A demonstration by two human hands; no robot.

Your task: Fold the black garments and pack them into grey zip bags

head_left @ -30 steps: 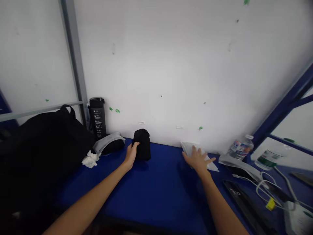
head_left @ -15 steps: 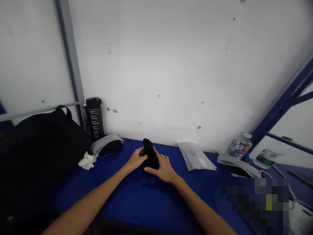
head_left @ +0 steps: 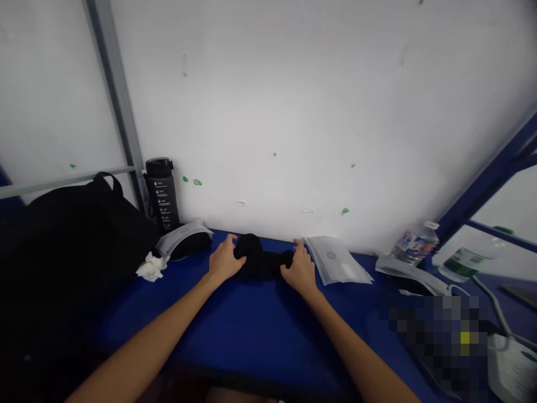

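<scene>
A soft black cloth item (head_left: 264,264) lies stretched sideways on the blue table, with a rounded lump at its left end. Its exact kind cannot be made out. My left hand (head_left: 224,260) grips the left end, thumb over the front and fingers toward the back. At the other end my right hand (head_left: 301,270) pinches the cloth, index finger pointing up toward the wall. Just right of that hand lies a flat frosted zip bag (head_left: 338,262) with a round mark on it.
Left stand a black backpack (head_left: 75,240), a dark water bottle (head_left: 163,196), a frosted bag with black contents (head_left: 188,240) and crumpled tissue (head_left: 151,267). To the right are another pouch (head_left: 413,274), a clear plastic bottle (head_left: 415,243) and a white power strip (head_left: 512,366). A white wall (head_left: 268,112) rises behind.
My hands have moved apart, and the black cloth, bunched upright between them before, is now spread out sideways and lower. The view has shifted slightly.
</scene>
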